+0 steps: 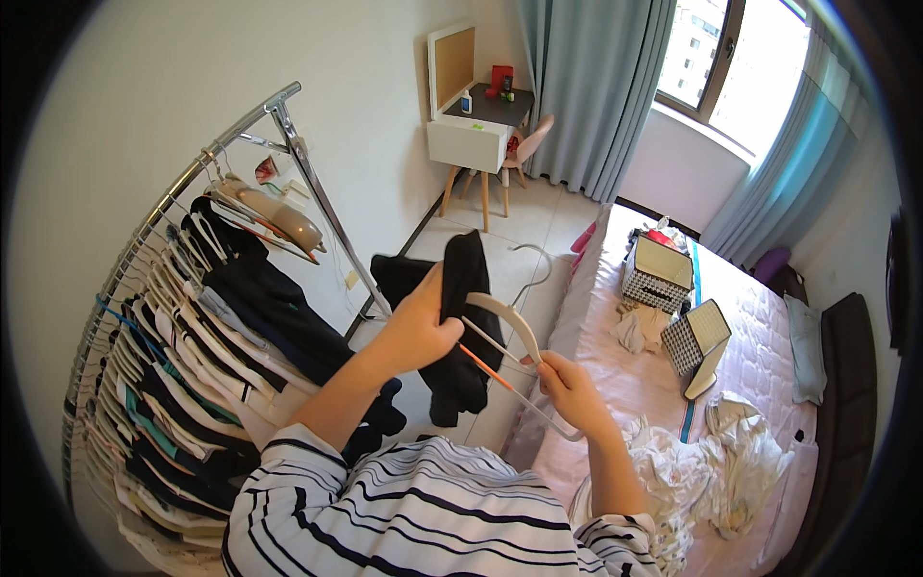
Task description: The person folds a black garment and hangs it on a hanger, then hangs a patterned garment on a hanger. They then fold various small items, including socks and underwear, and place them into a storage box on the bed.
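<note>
My left hand is closed on a black garment, which hangs down below and behind the fingers; what kind of garment it is, I cannot tell. My right hand grips a pale clothes hanger near one end, and its metal hook points up and away from me. The hanger's other end reaches the black cloth beside my left thumb. An orange strip shows along the lower bar. Whether the hanger sits inside the garment is hidden by the cloth and my left hand.
On my left stands a metal clothes rack packed with hung clothes. To the right, a bed bears checked storage boxes and crumpled pale cloth. A small desk and a pink chair stand ahead by the curtain.
</note>
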Action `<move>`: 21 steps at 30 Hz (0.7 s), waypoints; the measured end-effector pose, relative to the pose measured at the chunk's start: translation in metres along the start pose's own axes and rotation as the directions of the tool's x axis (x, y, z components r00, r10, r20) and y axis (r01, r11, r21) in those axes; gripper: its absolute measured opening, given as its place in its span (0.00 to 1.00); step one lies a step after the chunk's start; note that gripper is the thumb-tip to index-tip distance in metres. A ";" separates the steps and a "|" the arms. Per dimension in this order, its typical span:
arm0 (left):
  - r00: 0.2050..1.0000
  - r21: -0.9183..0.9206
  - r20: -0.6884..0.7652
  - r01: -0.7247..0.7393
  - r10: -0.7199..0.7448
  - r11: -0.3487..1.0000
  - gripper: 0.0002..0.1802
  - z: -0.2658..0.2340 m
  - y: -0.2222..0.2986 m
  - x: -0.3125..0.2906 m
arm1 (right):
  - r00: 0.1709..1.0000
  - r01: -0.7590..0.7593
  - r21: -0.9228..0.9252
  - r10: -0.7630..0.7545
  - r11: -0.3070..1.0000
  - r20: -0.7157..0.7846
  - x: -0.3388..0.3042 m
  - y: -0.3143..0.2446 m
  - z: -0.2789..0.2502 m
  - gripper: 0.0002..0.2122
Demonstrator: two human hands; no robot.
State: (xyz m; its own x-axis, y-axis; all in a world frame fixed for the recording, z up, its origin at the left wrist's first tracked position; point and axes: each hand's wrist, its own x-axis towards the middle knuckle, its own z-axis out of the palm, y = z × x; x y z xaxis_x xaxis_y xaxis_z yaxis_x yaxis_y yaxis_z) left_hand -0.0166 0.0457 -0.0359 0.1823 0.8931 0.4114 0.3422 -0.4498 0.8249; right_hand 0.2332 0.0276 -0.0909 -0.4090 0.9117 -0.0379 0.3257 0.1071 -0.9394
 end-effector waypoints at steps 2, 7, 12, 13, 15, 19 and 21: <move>0.999 0.019 0.034 -0.003 0.003 1.000 0.33 0.008 0.012 -0.004 | 0.999 0.028 0.188 -0.023 0.982 -0.031 0.013 0.024 0.016 0.09; 0.949 0.111 0.288 -0.165 0.127 0.980 0.32 0.024 0.052 -0.009 | 0.989 0.142 0.327 -0.124 0.934 -0.075 0.022 0.022 0.039 0.07; 0.952 0.293 0.180 -0.292 0.247 0.911 0.23 -0.003 0.044 0.003 | 0.980 0.190 0.228 -0.169 0.955 -0.105 0.008 0.007 0.016 0.08; 0.909 0.466 0.181 -0.415 0.375 0.782 0.23 -0.008 0.040 0.008 | 0.979 0.192 0.178 -0.176 0.965 -0.104 0.007 0.004 0.012 0.08; 0.905 0.655 0.120 -0.381 0.408 0.653 0.24 -0.009 0.049 0.014 | 0.974 0.217 0.155 -0.202 0.964 -0.107 0.007 0.004 0.009 0.08; 0.886 0.637 0.319 -0.463 0.336 0.616 0.19 -0.011 0.022 0.029 | 0.978 0.202 0.113 -0.195 0.973 -0.070 -0.001 -0.004 0.011 0.08; 0.874 0.559 0.378 -0.479 0.306 0.677 0.17 -0.014 0.014 0.031 | 0.985 0.173 0.137 -0.168 0.975 -0.047 -0.001 -0.006 0.011 0.08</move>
State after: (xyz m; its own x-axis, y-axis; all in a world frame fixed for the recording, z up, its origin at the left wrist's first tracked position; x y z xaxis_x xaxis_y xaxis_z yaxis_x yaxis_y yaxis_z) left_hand -0.0191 0.0672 -0.0056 0.6126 0.6388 0.4655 0.6594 -0.7378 0.1447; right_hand 0.2223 0.0214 -0.0892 -0.4174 0.8985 0.1363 0.1301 0.2075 -0.9696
